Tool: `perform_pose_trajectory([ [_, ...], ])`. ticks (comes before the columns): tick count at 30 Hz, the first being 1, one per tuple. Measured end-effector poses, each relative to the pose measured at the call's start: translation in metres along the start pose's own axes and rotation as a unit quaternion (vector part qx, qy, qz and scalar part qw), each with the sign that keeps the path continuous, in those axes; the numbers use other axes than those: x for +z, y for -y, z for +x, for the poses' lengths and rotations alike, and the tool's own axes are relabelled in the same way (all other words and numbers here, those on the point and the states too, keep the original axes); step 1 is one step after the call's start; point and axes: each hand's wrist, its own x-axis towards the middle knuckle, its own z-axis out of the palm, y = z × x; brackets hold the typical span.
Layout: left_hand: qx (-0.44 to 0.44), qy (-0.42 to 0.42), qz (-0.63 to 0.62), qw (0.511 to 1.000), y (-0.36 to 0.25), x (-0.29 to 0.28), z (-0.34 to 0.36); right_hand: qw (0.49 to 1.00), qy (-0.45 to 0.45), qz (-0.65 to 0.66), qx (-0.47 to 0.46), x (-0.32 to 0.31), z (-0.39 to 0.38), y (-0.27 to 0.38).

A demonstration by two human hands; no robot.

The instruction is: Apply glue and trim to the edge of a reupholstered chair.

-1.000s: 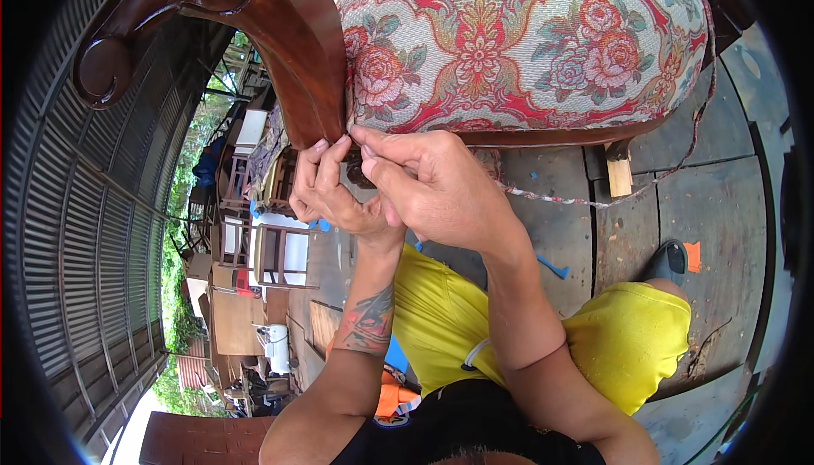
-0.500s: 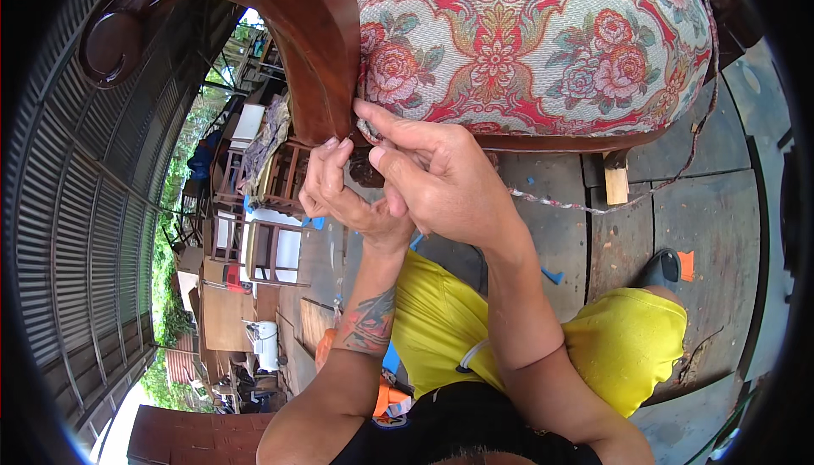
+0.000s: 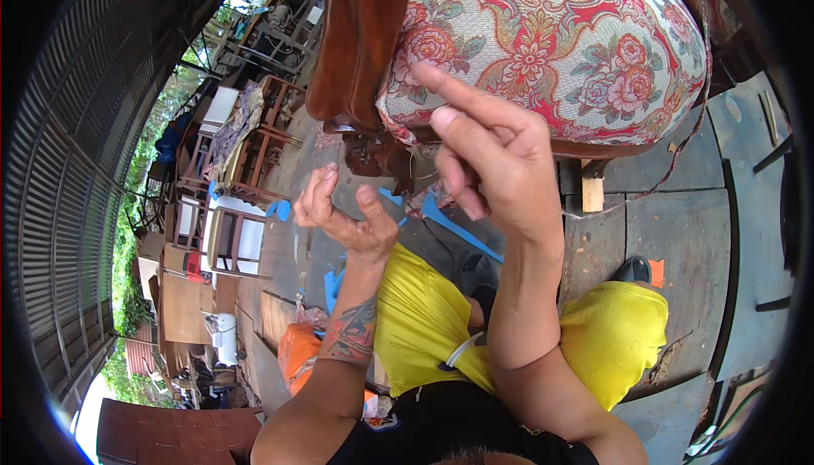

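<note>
Your left hand [image 3: 348,221] and right hand [image 3: 502,155] have parted, exposing the corner of the rounded red-and-white floral fabric seat [image 3: 543,62]. Left: half-open, empty. Right: index extended, others curled; contents unclear.

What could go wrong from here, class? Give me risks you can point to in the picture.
The cord trails loosely past the block, so it might snag there or be stepped on.

The seat's fabric looks loose at the corner by the wooden post, so it could fray or pull if a finger of the right hand catches it.

A blue strip lies near a shoe and might slide underfoot.
</note>
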Motion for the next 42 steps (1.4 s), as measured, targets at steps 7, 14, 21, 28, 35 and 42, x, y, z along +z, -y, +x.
perform_pose_trajectory([
  [7,-0.416,0.063,-0.112,0.9,0.053,-0.034,-0.081,0.99,-0.1,-0.047,-0.093,0.022,-0.005,-0.003],
  [14,-0.689,0.129,-0.392,0.595,0.086,-0.055,-0.212,0.62,-0.157,-0.606,-0.473,0.016,0.028,-0.013],
  [21,-0.816,0.142,-0.473,0.299,0.048,-0.058,-0.278,0.426,0.067,-0.744,-0.511,-0.008,0.034,0.013],
  [28,-0.831,0.14,-0.471,0.262,0.038,-0.07,-0.278,0.373,0.098,-0.777,-0.497,-0.014,0.035,0.01],
  [35,-0.841,0.138,-0.461,0.247,0.034,-0.08,-0.281,0.394,0.092,-0.764,-0.503,-0.016,0.038,0.007],
  [42,-0.848,0.138,-0.453,0.239,0.032,-0.09,-0.282,0.412,0.063,-0.754,-0.507,-0.014,0.037,-0.002],
])
